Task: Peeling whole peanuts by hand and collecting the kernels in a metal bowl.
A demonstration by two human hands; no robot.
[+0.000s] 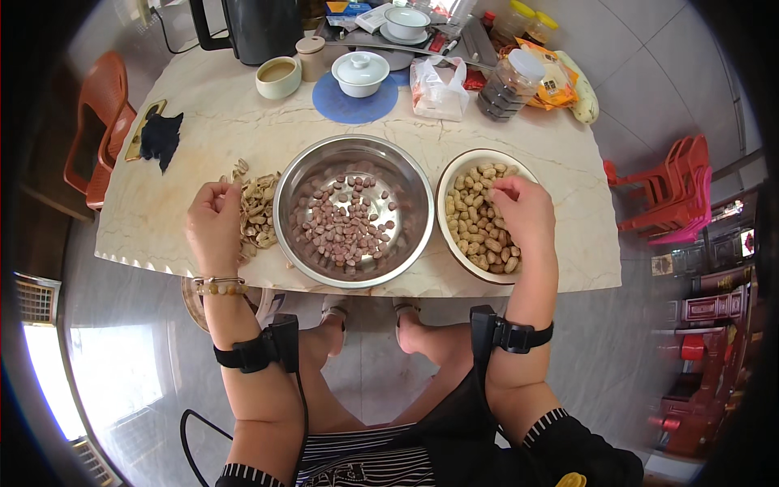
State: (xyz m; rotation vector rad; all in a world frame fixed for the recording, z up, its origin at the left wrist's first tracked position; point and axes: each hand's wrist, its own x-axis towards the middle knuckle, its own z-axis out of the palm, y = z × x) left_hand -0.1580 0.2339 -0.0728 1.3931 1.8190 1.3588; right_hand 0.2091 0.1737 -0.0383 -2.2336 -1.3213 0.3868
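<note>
My left hand (214, 213) is closed, its thumb and fingertips pressed together at the left side of a pile of broken peanut shells (258, 213); whatever it may pinch is hidden. Over the right half of a white bowl (445, 230) of unshelled peanuts (469, 213), my right hand (526, 209) has its fingers bent and pinched, the tips at the nuts. I cannot make out what is between them. A wide steel basin (286, 245) stands between the shells and the bowl, with many reddish shelled peanut kernels (347, 231) on its bottom.
Along the back of the marble-patterned table (187, 235) stand a black kettle (264, 31), a small cup (278, 78), a lidded white bowl (360, 75) on a blue mat, a plastic bag (439, 88) and a jar (510, 85). A dark cloth (161, 138) lies left.
</note>
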